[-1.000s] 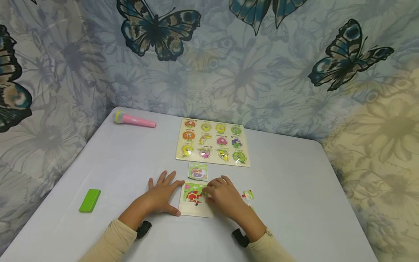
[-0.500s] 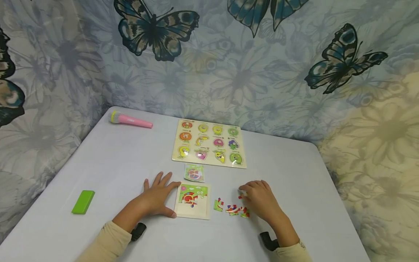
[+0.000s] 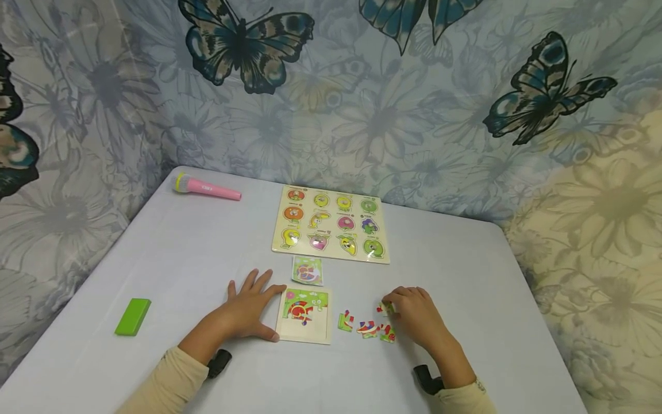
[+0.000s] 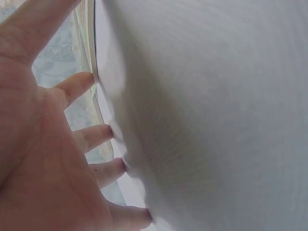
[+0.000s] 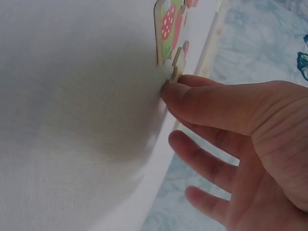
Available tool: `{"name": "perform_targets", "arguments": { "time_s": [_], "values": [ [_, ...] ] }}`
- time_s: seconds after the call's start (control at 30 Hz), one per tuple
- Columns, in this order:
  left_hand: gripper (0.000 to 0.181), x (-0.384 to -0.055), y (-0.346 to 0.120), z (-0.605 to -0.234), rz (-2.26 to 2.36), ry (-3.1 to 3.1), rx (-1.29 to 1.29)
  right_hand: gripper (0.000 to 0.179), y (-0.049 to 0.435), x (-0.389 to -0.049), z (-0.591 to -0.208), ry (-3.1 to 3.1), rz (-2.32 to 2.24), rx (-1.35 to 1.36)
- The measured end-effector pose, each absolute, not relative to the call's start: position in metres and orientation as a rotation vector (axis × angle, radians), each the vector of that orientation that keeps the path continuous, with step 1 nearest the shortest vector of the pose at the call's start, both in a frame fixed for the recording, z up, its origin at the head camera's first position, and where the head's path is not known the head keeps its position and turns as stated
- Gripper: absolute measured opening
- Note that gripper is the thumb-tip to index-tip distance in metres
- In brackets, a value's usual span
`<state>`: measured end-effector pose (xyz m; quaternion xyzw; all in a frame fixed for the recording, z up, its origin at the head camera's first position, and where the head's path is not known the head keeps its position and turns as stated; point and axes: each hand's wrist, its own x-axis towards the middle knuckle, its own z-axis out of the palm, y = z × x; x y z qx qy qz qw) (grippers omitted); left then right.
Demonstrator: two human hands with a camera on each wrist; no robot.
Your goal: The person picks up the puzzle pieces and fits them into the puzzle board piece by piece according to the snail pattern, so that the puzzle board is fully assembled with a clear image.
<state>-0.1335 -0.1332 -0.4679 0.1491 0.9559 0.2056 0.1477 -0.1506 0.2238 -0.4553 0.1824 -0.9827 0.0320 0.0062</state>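
My left hand (image 3: 248,313) rests with spread fingers at the left side of a small wooden jigsaw tray (image 3: 316,333), thumb and index finger at its edge. Pieces in the tray's upper part show a red figure on green. The left wrist view has the spread fingertips (image 4: 101,130) down on the white table. To the right of the tray, my right hand (image 3: 416,319) pinches a jigsaw piece (image 3: 383,309) between thumb and index finger, partly hidden by them. Close by lie loose pieces: a green one (image 3: 344,322), a striped one (image 3: 368,329) and one with a red spotted shape (image 5: 167,24).
A small picture card (image 3: 307,271) lies just behind the tray. Farther back is a wooden fruit puzzle board (image 3: 331,233). A pink toy microphone (image 3: 209,188) sits at the back left, and a green block (image 3: 133,317) at the left. Patterned cloth walls border the table.
The right hand has left the tray for the loose pieces on the right, where it now pinches one. The left hand stays at the tray's left edge.
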Motion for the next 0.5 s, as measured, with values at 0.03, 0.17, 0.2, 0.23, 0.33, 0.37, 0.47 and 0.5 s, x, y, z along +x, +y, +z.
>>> {"name": "perform_targets", "arguments": {
  "time_s": [0.03, 0.17, 0.2, 0.23, 0.33, 0.37, 0.47, 0.5],
  "values": [
    [0.099, -0.133, -0.134, -0.467, 0.591, 2.748, 0.426, 0.031, 0.223, -0.151, -0.456, -3.073, 0.095, 0.579],
    [0.099, -0.133, -0.134, -0.466, 0.575, 2.739, 0.417, 0.031, 0.222, -0.151, -0.456, -3.064, 0.075, 0.600],
    [0.099, -0.133, -0.134, -0.466, 0.575, 2.736, 0.419, 0.032, 0.221, -0.151, -0.455, -3.058, 0.073, 0.604],
    [0.099, -0.133, -0.134, -0.466, 0.575, 2.732, 0.419, 0.032, 0.219, -0.150, -0.454, -3.050, 0.074, 0.611],
    [0.099, -0.134, -0.133, -0.466, 0.573, 2.729, 0.422, 0.034, 0.210, -0.146, -0.449, -3.006, 0.101, 0.669],
    [0.099, -0.134, -0.133, -0.466, 0.575, 2.731, 0.424, 0.034, 0.205, -0.146, -0.447, -2.986, 0.114, 0.703],
    [0.099, -0.135, -0.133, -0.468, 0.560, 2.739, 0.421, 0.034, 0.184, -0.145, -0.443, -2.933, 0.147, 0.830],
    [0.099, -0.135, -0.133, -0.469, 0.556, 2.741, 0.420, 0.033, 0.177, -0.145, -0.443, -2.921, 0.151, 0.873]
  ]
}}
